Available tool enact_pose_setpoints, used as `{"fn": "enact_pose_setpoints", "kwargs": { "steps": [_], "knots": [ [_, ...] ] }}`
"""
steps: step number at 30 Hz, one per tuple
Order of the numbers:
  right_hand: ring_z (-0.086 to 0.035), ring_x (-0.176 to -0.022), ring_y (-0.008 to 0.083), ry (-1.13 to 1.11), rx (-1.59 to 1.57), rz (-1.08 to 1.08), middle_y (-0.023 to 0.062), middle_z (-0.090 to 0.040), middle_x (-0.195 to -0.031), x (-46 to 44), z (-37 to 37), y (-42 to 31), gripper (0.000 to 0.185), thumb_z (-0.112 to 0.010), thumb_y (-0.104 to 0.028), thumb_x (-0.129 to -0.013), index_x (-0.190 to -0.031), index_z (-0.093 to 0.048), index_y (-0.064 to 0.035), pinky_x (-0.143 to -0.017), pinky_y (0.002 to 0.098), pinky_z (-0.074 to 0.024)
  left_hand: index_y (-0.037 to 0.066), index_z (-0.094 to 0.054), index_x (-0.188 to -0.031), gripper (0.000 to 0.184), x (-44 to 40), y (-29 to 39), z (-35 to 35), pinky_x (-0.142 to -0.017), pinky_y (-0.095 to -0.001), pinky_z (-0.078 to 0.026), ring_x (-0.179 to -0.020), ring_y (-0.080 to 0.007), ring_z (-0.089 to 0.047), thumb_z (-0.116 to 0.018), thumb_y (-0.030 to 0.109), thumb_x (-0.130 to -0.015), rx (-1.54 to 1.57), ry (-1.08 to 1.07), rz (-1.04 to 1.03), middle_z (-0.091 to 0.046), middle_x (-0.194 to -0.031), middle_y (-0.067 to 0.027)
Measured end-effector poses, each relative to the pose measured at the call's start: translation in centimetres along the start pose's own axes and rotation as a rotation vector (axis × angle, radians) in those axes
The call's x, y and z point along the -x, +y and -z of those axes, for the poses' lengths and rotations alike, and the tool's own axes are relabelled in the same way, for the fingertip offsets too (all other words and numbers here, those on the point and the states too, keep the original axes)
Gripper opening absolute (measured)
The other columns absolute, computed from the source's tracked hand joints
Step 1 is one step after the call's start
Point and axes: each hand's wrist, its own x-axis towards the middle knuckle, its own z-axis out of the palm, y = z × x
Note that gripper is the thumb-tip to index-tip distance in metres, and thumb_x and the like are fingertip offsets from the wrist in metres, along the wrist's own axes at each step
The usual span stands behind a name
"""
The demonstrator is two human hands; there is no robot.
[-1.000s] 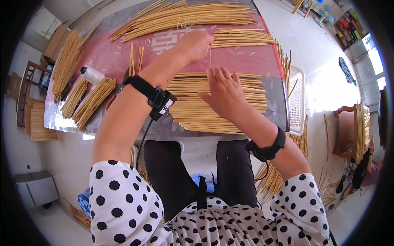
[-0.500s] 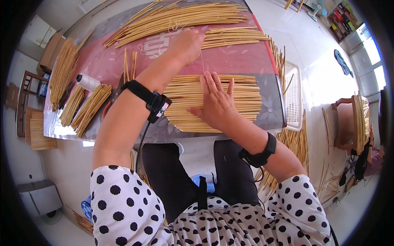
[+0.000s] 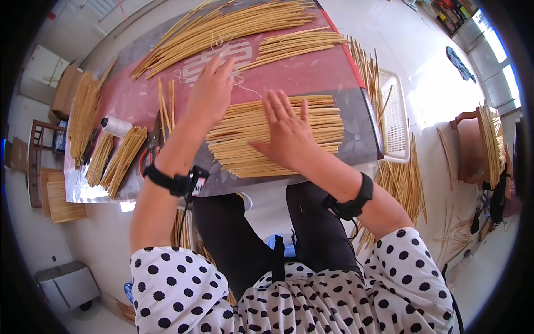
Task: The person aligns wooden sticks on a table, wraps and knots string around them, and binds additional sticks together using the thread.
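A flat row of straw-coloured stalks [image 3: 239, 133] lies side by side near the table's front edge. My right hand [image 3: 289, 133] rests on it, palm down with fingers spread. Above and left of the row is my left hand [image 3: 212, 92], its fingers apart and nothing seen between them. A thin white thread [image 3: 245, 88] runs loosely from the fingers of my right hand toward my left hand and curls on the red cloth. Beyond lie a smaller bundle of stalks [image 3: 300, 45] and a long pile [image 3: 222, 33].
A white thread spool [image 3: 115, 126], short bundles [image 3: 125, 161] and red-handled scissors [image 3: 146, 158] are at the left of the table [image 3: 311, 78]. A white basket [image 3: 394, 117] stands off its right edge. More stalks lie on the floor. A person's arm shows far right.
My left hand has come back from the small bundle toward the left and opened. The thread, earlier pulled taut, now lies slack. My right hand stays on the row.
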Motion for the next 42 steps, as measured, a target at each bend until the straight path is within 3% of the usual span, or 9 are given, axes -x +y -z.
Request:
{"fn": "enact_pose_setpoints", "kwargs": {
  "steps": [9, 14, 23, 27, 32, 36, 38, 41, 42],
  "knots": [
    [-0.014, -0.145, 0.0293, 0.134, 0.103, -0.131, 0.0148, -0.021, -0.155, 3.7, 1.4, 5.3, 0.082, -0.051, -0.052, -0.09, -0.148, -0.024, -0.0018, -0.115, 0.0559, -0.0078, -0.002, -0.03, -0.143, 0.061, 10.9, -1.7, 0.3, -0.111, -0.0457, -0.027, -0.137, -0.0395, -0.027, -0.05, 0.029, -0.096, -0.012, -0.029, 0.248, -0.027, -0.15, -0.0209],
    [-0.015, -0.145, 0.0298, 0.14, 0.141, -0.169, 0.0149, -0.021, -0.155, 4.1, 0.3, 5.7, 0.082, -0.049, -0.054, -0.09, -0.147, -0.024, -0.0011, -0.114, 0.0573, -0.0078, -0.001, -0.017, -0.148, 0.083, 11.2, -0.2, -1.1, -0.112, -0.0539, -0.021, -0.144, -0.0355, -0.016, -0.041, 0.057, -0.094, -0.009, -0.206, 0.361, -0.019, -0.155, -0.0188],
    [-0.014, -0.145, 0.0286, 0.075, 0.164, -0.206, 0.0135, -0.022, -0.155, 4.1, 0.7, 5.2, 0.085, -0.048, -0.057, -0.089, -0.147, -0.024, -0.0004, -0.112, 0.0615, -0.0077, 0.002, -0.015, -0.15, 0.09, 10.6, 1.7, -1.2, -0.113, -0.0558, -0.016, -0.145, -0.0334, -0.014, -0.042, 0.064, -0.09, -0.14, -0.34, 0.368, -0.016, -0.156, -0.0174],
    [-0.014, -0.145, 0.0278, 0.072, 0.171, -0.215, 0.0131, -0.022, -0.155, 3.9, 1.4, 4.9, 0.085, -0.048, -0.057, -0.089, -0.147, -0.024, -0.0009, -0.113, 0.0614, -0.007, 0.004, -0.016, -0.15, 0.087, 10.0, 2.5, -0.3, -0.114, -0.057, -0.014, -0.145, -0.0328, -0.013, -0.043, 0.062, -0.091, -0.17, -0.348, 0.399, -0.015, -0.157, -0.0154],
    [-0.015, -0.145, 0.027, 0.148, 0.164, -0.14, 0.0124, -0.022, -0.155, 3.0, 1.3, 4.3, 0.081, -0.048, -0.055, -0.09, -0.147, -0.026, -0.0018, -0.114, 0.0585, -0.0069, 0.008, -0.017, -0.151, 0.08, 8.4, 4.9, -0.8, -0.113, -0.0567, -0.015, -0.145, -0.0311, -0.015, -0.043, 0.056, -0.092, -0.182, -0.293, 0.078, -0.016, -0.157, -0.0115],
    [-0.018, -0.145, 0.0276, 0.157, 0.126, -0.055, 0.0127, -0.025, -0.154, 1.5, 0.5, 3.1, 0.072, -0.047, -0.047, -0.093, -0.146, -0.028, -0.0015, -0.115, 0.0557, -0.0094, 0.007, -0.018, -0.15, 0.078, 7.0, 6.5, -2.0, -0.113, -0.0574, -0.015, -0.145, -0.0299, -0.015, -0.052, 0.046, -0.092, -0.123, -0.331, 0.048, -0.017, -0.157, -0.0119],
    [-0.019, -0.144, 0.0282, 0.167, 0.114, -0.039, 0.013, -0.027, -0.153, 0.8, 0.3, 3.1, 0.069, -0.047, -0.044, -0.094, -0.145, -0.029, -0.0009, -0.115, 0.0552, -0.011, 0.005, -0.038, -0.141, 0.064, 5.6, 6.0, -2.1, -0.11, -0.0519, -0.027, -0.138, -0.0324, -0.029, -0.061, 0.032, -0.087, -0.144, -0.122, 0.077, -0.034, -0.148, -0.0133],
    [-0.02, -0.144, 0.028, 0.139, 0.09, -0.006, 0.0134, -0.029, -0.152, 0.4, 0.4, 2.6, 0.066, -0.046, -0.042, -0.095, -0.145, -0.031, -0.0009, -0.115, 0.0545, -0.0125, 0.005, -0.06, -0.115, 0.038, 2.7, 3.6, -2.4, -0.099, -0.0451, -0.04, -0.119, -0.034, -0.048, -0.067, 0.022, -0.082, 0.045, -0.033, 0.112, -0.054, -0.125, -0.0135],
    [-0.02, -0.144, 0.0279, 0.135, 0.086, 0.006, 0.0134, -0.029, -0.152, 0.1, 0.3, 2.4, 0.066, -0.046, -0.042, -0.095, -0.144, -0.032, -0.001, -0.115, 0.0545, -0.0128, 0.005, -0.06, -0.115, 0.038, 1.8, 3.1, -2.5, -0.099, -0.0451, -0.04, -0.119, -0.034, -0.048, -0.067, 0.022, -0.082, 0.042, -0.036, 0.117, -0.054, -0.125, -0.0135]
  ]
}}
